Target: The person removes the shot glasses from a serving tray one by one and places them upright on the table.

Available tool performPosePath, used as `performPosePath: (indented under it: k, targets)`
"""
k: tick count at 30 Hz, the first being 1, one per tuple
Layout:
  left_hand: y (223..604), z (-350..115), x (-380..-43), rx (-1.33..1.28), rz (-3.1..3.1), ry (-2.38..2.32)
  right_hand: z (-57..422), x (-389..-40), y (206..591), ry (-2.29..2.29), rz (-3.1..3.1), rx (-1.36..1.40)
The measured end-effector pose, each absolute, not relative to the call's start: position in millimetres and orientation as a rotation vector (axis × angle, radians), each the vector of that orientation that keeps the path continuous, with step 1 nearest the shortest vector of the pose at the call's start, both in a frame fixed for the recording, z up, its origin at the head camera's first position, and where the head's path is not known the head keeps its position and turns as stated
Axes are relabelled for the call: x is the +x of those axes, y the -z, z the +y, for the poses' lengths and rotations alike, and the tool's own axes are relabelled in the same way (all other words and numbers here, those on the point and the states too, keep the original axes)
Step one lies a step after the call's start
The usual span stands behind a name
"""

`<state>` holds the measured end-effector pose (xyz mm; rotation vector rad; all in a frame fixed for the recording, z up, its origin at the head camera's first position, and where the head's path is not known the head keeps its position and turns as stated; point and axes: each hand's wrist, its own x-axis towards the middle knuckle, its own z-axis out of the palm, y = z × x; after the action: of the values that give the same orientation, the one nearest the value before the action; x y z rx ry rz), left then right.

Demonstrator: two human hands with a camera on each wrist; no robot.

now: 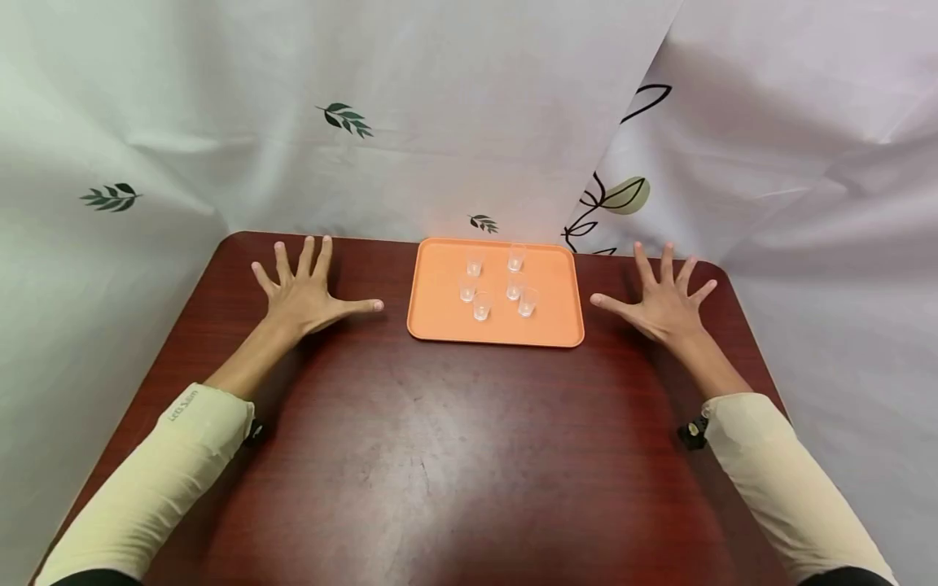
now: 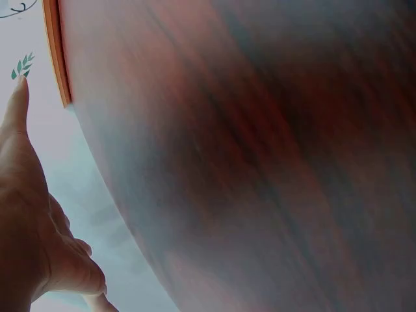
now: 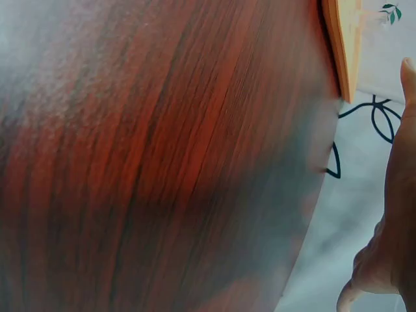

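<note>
- Clear cups (image 1: 481, 308), six of them, stand on an orange tray (image 1: 440, 322) at the far edge of the surface (image 1: 440, 456)!
- Left hand (image 1: 299, 303), off the tray's left side: fingers spread wide!
- Right hand (image 1: 667, 309), near the tray's right side: fingers fanned wide too!

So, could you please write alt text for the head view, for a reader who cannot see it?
A person's left grip and right grip, both bare open hands, spread on either side of an orange tray holding six small clear cups. The tray lies on a dark red table, before leaf-printed pale sheeting.
</note>
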<state>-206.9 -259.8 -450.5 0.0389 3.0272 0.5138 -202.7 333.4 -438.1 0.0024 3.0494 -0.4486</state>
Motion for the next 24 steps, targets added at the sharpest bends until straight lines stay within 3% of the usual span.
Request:
performPosePath:
  k: [24]
  targets:
    - [450.9, -232.6, -204.8, 0.025, 2.987, -0.914, 307.0, -197.4, 432.4, 0.729, 2.977, -0.018]
